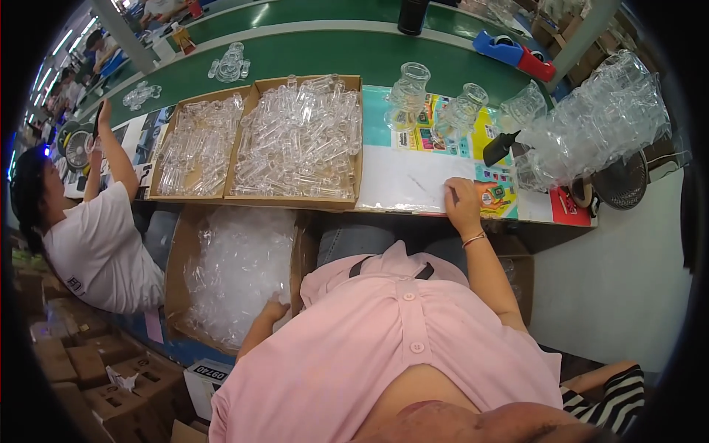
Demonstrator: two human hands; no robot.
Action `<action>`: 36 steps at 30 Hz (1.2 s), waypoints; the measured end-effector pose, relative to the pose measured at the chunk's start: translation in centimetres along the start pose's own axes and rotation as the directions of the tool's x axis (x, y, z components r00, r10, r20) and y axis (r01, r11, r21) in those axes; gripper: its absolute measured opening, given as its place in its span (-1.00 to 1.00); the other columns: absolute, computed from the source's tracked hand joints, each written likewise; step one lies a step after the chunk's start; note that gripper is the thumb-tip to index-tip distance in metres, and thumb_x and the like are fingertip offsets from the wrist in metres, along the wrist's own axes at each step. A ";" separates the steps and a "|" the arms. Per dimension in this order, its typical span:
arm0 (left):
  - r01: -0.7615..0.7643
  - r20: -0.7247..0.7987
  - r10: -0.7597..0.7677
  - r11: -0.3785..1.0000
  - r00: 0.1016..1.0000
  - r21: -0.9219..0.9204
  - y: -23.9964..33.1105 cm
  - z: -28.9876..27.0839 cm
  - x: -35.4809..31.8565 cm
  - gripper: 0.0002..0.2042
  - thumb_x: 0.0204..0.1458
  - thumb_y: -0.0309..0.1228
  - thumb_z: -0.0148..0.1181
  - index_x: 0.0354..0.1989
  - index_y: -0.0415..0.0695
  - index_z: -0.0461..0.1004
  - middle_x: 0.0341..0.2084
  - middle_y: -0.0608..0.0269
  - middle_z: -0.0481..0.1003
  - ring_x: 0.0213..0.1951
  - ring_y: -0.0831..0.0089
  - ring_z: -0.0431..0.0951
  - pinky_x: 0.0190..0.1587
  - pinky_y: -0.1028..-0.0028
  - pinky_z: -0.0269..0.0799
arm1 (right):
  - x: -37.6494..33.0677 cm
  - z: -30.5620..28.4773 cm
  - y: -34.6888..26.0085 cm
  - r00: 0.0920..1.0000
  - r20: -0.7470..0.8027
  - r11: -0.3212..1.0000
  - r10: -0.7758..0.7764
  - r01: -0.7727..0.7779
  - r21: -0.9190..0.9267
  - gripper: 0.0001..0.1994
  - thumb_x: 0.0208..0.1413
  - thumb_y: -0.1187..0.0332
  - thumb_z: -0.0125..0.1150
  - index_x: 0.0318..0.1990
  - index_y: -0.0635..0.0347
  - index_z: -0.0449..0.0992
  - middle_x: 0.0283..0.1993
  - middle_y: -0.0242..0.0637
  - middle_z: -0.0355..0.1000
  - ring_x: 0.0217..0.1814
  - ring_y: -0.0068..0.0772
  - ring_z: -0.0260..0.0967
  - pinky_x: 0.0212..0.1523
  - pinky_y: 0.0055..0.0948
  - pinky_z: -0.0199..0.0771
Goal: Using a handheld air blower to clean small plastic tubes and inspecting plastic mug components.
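Note:
My left hand (275, 308) is low at the right side of a cardboard box (177, 258) beside my lap. Its fingers are partly stretched out, next to a heap of clear plastic bags (240, 258) in the box. My right hand (463, 204) rests at the near edge of the bench, palm down, with loosely bent fingers. It lies between a white sheet (402, 177) and a colourful printed sheet (502, 203). Nothing held shows in either hand. Beyond the right hand lies a black dropper bottle (501, 148), and clear glass pieces (406, 100) stand farther back.
Two shallow cartons of clear glass tubes (299, 136) stand ahead to the left. A large bag of clear plastic (602, 122) and a black fan (622, 183) are at the right. A tape dispenser (513, 55) sits farther back. A co-worker (103, 236) works at the left.

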State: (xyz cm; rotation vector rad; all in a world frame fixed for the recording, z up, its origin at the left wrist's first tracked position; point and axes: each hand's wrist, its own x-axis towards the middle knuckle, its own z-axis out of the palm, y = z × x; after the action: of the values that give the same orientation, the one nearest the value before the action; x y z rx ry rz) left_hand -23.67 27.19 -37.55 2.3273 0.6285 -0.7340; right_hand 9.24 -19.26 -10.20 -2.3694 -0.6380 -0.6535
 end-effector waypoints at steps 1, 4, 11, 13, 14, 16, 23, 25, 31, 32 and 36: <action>-0.014 0.009 0.014 1.000 1.000 -0.003 1.1 -0.6 1.5 -0.35 -0.16 -0.28 0.21 0.12 -0.26 0.12 -0.14 -0.33 0.37 -0.06 -0.12 0.39 -0.04 0.20 0.33 | -0.2 0.0 0.1 1.000 0.000 1.000 0.001 -0.001 -0.017 -0.91 -0.10 0.54 0.07 -0.37 0.25 0.40 -0.33 -0.14 0.38 -0.24 -0.09 0.31 -0.19 -0.31 0.31; 0.001 0.067 -0.002 1.000 0.998 0.018 -0.8 0.6 6.1 -0.43 -0.10 -0.23 0.13 0.09 -0.25 0.20 -0.07 -0.22 0.37 -0.04 -0.05 0.39 -0.01 0.22 0.31 | -0.5 -0.8 -0.9 1.000 -0.026 0.999 -0.006 0.005 -0.033 -0.91 -0.10 0.54 0.07 -0.37 0.25 0.40 -0.33 -0.14 0.39 -0.24 -0.09 0.32 -0.18 -0.30 0.31; -0.559 0.425 0.383 0.694 0.820 0.453 0.7 -2.8 18.2 -0.53 -0.01 -0.16 -0.03 0.01 -0.22 0.32 -0.03 -0.05 0.36 -0.02 0.05 0.39 0.04 0.23 0.26 | -0.3 -0.2 -0.2 1.000 0.019 0.992 -0.018 0.021 -0.123 -0.90 -0.17 0.54 0.09 -0.41 0.24 0.39 -0.35 -0.15 0.37 -0.25 -0.08 0.31 -0.18 -0.25 0.30; -0.645 0.480 0.443 0.623 0.757 0.443 4.2 -2.2 20.1 -0.54 -0.01 -0.16 -0.03 0.00 -0.22 0.33 -0.04 -0.05 0.37 -0.03 0.06 0.40 0.03 0.23 0.26 | -0.4 -0.7 -0.2 1.000 -0.013 0.986 -0.020 0.017 -0.166 -0.89 -0.20 0.53 0.11 -0.43 0.22 0.38 -0.36 -0.16 0.36 -0.24 -0.09 0.29 -0.17 -0.24 0.27; -0.698 0.512 0.481 0.567 0.712 0.438 7.3 -2.4 21.3 -0.55 -0.01 -0.16 -0.03 -0.01 -0.22 0.33 -0.05 -0.04 0.37 -0.03 0.06 0.40 0.02 0.23 0.26 | -0.9 -0.8 0.3 0.999 -0.048 0.982 -0.025 0.016 -0.190 -0.88 -0.22 0.54 0.11 -0.44 0.21 0.39 -0.35 -0.17 0.36 -0.25 -0.11 0.30 -0.19 -0.25 0.27; -0.808 0.580 0.562 0.411 0.589 0.423 15.9 -2.5 24.7 -0.56 -0.01 -0.17 -0.03 -0.03 -0.21 0.33 -0.06 -0.04 0.37 -0.05 0.07 0.40 0.01 0.24 0.27 | -1.0 -0.4 0.8 1.000 -0.011 0.967 -0.015 0.011 -0.254 -0.92 -0.23 0.52 0.08 -0.49 0.20 0.36 -0.43 -0.17 0.32 -0.34 -0.10 0.28 -0.28 -0.22 0.24; -0.903 0.758 0.652 -0.322 0.006 0.285 54.5 1.4 23.9 -0.60 -0.01 -0.18 -0.02 -0.08 -0.21 0.36 -0.10 -0.03 0.39 -0.08 0.10 0.42 -0.02 0.24 0.28 | -1.0 2.2 1.4 0.997 0.041 0.956 -0.067 0.076 -0.282 -0.92 -0.17 0.44 0.00 -0.55 0.23 0.29 -0.45 -0.13 0.24 -0.35 -0.11 0.22 -0.28 -0.20 0.24; -0.869 0.775 0.624 -0.434 -0.098 0.239 59.6 3.0 21.0 -0.61 -0.01 -0.18 -0.02 -0.09 -0.20 0.36 -0.12 -0.03 0.40 -0.09 0.10 0.42 -0.03 0.25 0.29 | -1.4 1.5 0.5 0.999 -0.012 0.978 -0.046 0.043 -0.204 -0.91 -0.21 0.52 0.05 -0.45 0.22 0.34 -0.35 -0.17 0.27 -0.24 -0.12 0.24 -0.18 -0.21 0.26; -0.834 0.812 0.532 -0.541 -0.239 0.109 60.7 6.4 15.8 -0.64 -0.01 -0.19 -0.02 -0.14 -0.20 0.38 -0.16 -0.02 0.41 -0.13 0.12 0.44 -0.06 0.25 0.30 | -1.3 0.8 0.1 1.000 -0.015 0.972 -0.014 0.010 -0.236 -0.89 -0.22 0.51 0.07 -0.44 0.23 0.34 -0.30 -0.16 0.27 -0.19 -0.12 0.21 -0.16 -0.24 0.26; -0.837 0.813 0.526 -0.540 -0.248 0.094 60.3 6.4 14.9 -0.65 -0.01 -0.19 -0.02 -0.15 -0.20 0.39 -0.16 -0.01 0.41 -0.13 0.13 0.44 -0.07 0.25 0.30 | -1.5 0.4 0.2 1.000 -0.021 0.971 0.001 -0.006 -0.241 -0.89 -0.22 0.51 0.07 -0.44 0.23 0.34 -0.30 -0.16 0.27 -0.19 -0.12 0.21 -0.16 -0.24 0.26; -0.858 0.817 0.518 -0.511 -0.256 0.055 57.4 4.7 13.8 -0.67 -0.01 -0.20 -0.02 -0.18 -0.19 0.40 -0.19 -0.01 0.42 -0.15 0.14 0.45 -0.09 0.26 0.31 | -1.4 0.4 0.6 0.999 -0.027 0.963 -0.025 0.017 -0.268 -0.89 -0.21 0.51 0.06 -0.43 0.23 0.35 -0.31 -0.18 0.26 -0.19 -0.15 0.21 -0.15 -0.26 0.24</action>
State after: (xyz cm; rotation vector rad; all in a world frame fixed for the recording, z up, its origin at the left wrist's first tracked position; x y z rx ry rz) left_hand 18.51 -12.73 -26.04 1.9838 -2.2833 -0.5226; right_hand 8.63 -19.83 -11.53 -2.5984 -0.5935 -0.8290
